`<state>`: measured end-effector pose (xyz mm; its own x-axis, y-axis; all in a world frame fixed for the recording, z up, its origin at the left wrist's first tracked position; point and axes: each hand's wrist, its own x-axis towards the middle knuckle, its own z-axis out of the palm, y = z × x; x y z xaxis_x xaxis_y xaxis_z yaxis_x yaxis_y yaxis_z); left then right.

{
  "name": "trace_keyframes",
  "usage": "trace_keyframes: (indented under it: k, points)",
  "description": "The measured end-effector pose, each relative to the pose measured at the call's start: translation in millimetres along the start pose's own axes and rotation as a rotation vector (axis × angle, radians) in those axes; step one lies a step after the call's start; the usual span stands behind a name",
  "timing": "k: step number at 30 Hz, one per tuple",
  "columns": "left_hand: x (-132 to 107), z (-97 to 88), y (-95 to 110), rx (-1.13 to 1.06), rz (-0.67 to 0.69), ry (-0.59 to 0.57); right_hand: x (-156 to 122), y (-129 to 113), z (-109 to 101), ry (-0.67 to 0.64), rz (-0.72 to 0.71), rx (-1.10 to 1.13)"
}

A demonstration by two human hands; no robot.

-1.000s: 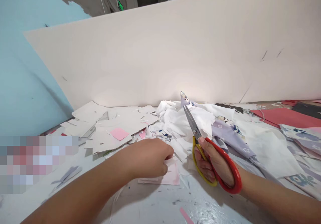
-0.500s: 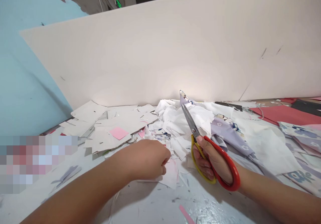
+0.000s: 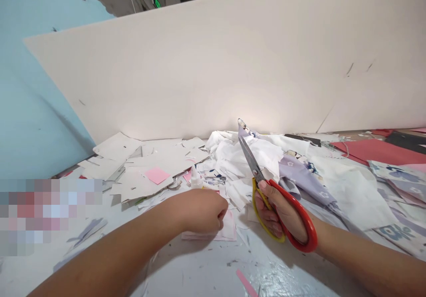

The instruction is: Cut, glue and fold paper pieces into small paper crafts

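In my right hand (image 3: 274,208) is a pair of scissors (image 3: 254,168) with one red and one yellow handle loop. Their blades are together and point up and away, over the white cloth heap. My left hand (image 3: 206,210) is curled closed, low over a pale pink and white flat piece (image 3: 229,228) on the table. Its fingertips are turned under, so what they grip, if anything, is hidden. Just behind this hand stands a small white bottle with a pointed tip (image 3: 195,179), partly covered by the wrist.
Cut grey-white card sheets (image 3: 136,181) pile up at the left, a pink square (image 3: 157,175) on top. Crumpled white cloth (image 3: 246,153) and lilac flowered fabric (image 3: 299,175) lie behind the scissors. Red sheets (image 3: 382,150) are far right. A white panel (image 3: 213,75) rises behind; a pink strip (image 3: 246,283) lies in front.
My left hand has turned and shifted slightly, and the pale pink piece beneath it lies flatter. More of the white bottle shows. My right hand and the scissors are nearly still.
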<state>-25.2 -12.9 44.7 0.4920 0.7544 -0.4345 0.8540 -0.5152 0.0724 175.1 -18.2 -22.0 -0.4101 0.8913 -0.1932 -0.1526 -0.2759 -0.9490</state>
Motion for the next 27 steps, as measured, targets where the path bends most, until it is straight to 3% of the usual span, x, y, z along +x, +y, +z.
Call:
trace_keyframes:
  k: [9, 19, 27]
  points:
    - [-3.4, -3.5, 2.8, 0.014, -0.04, 0.048, 1.9, 0.7, -0.5, -0.002, 0.001, -0.001]
    - [0.0, 1.8, 1.7, 0.031, -0.09, 0.006, -1.0, -0.8, 1.0, 0.001, 0.009, -0.035]
    - [-1.3, -3.0, 2.4, 0.008, -0.087, 0.038, -4.7, -5.9, 4.7, -0.002, 0.003, -0.076]
